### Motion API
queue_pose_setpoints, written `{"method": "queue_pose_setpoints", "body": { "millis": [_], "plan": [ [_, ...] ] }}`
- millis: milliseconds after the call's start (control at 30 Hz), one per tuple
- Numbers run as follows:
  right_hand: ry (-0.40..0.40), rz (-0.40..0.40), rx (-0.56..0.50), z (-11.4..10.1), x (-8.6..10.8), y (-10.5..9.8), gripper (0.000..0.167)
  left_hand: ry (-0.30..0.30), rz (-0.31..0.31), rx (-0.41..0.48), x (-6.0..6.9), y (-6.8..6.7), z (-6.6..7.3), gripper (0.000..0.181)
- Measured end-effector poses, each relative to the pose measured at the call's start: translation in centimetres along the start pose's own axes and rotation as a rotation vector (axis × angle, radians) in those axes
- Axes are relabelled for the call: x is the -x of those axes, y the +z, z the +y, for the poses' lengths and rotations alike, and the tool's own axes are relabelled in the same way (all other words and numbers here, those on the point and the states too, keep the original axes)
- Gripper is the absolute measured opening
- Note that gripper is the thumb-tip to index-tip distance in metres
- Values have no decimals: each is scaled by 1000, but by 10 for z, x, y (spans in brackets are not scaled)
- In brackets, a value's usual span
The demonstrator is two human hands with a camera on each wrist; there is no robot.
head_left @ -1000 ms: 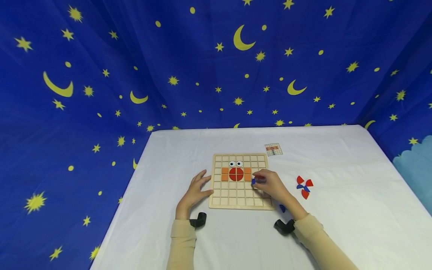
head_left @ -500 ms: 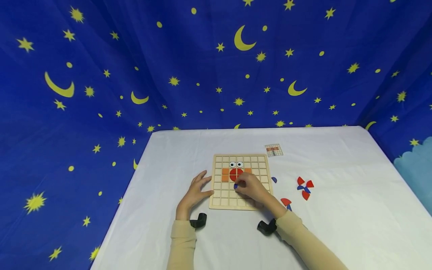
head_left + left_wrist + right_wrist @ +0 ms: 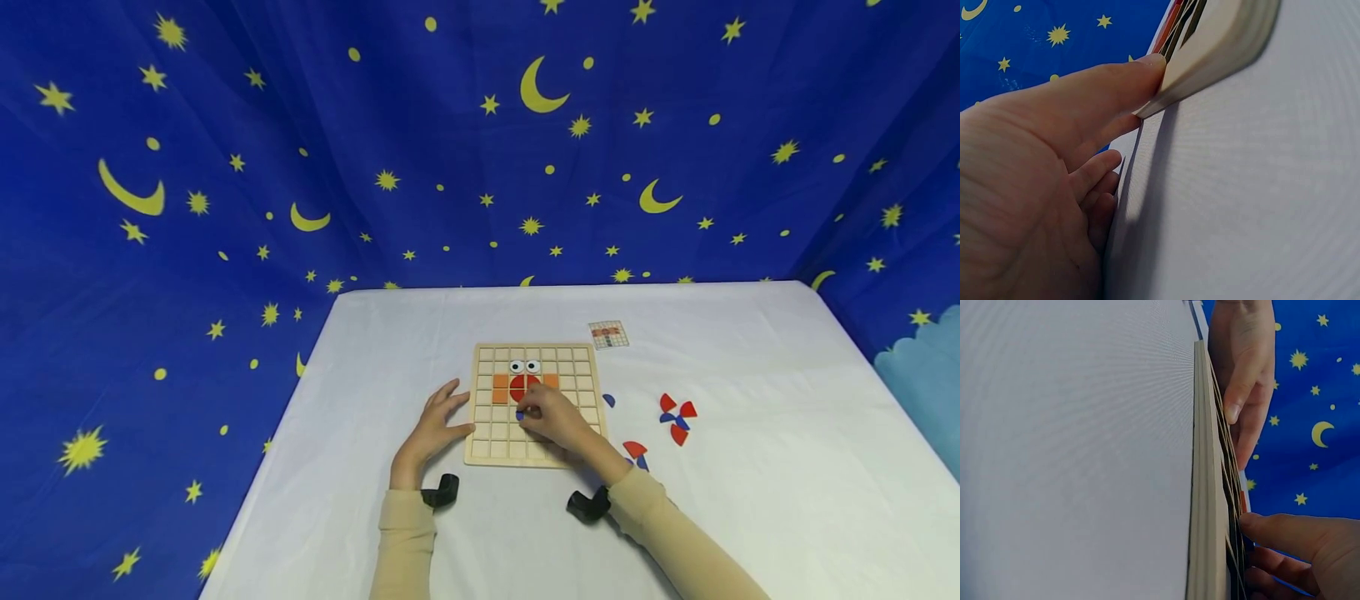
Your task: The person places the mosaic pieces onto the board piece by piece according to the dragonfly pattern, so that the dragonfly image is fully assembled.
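Blue piece is pinched in the fingertips of our right hand, near the middle of the gridded wooden board, just below the red circle; our left hand, fingers spread, touches the board's left edge.

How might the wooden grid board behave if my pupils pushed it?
The wooden grid board is probably stiff, judging by its thick edge. Lying flat, it seems unlikely to tip or roll. It may drag slightly on the white cloth.
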State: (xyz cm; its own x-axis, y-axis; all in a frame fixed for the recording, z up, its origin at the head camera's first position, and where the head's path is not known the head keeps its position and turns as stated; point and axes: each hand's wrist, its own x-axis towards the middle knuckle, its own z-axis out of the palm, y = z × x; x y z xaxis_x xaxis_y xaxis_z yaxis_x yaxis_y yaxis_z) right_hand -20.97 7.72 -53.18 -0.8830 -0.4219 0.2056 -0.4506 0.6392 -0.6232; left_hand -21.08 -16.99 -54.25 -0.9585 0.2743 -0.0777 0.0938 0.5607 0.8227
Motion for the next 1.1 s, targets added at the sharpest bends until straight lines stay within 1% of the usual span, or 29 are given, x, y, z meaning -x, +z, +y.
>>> {"method": "queue_pose_setpoints", "body": {
  "millis": [233, 400, 500, 600, 667, 767, 900, 1000, 1100],
  "plan": [
    [10, -4, -11, 0, 3, 1, 10, 1, -8, 14, 1, 0, 2, 60],
    [-23, 0, -4, -1, 4, 0, 7, 7, -3, 7, 2, 2, 0, 60],
    [-18, 15, -21, 0, 6, -3, 6, 9, -10, 7, 1, 3, -1, 60],
    [13, 55, -46, 2, 9, -10, 7, 19, -14, 11, 0, 3, 0, 61],
    [33, 95, -52, 6, 12, -16, 6, 24, -12, 10, 0, 3, 1, 61],
    [65, 159, -39, 14, 19, -26, 7, 27, -9, 5, -1, 2, 1, 61],
    [106, 237, -10, 30, 33, -42, 13, 23, -9, -2, -1, 1, 0, 62],
    [162, 252, 13, 43, 43, -55, 21, 8, -13, -7, -1, 0, -1, 62],
    [213, 240, 34, 56, 50, -68, 29, 8, -12, -12, -1, -2, -2, 62]
  ]
}}
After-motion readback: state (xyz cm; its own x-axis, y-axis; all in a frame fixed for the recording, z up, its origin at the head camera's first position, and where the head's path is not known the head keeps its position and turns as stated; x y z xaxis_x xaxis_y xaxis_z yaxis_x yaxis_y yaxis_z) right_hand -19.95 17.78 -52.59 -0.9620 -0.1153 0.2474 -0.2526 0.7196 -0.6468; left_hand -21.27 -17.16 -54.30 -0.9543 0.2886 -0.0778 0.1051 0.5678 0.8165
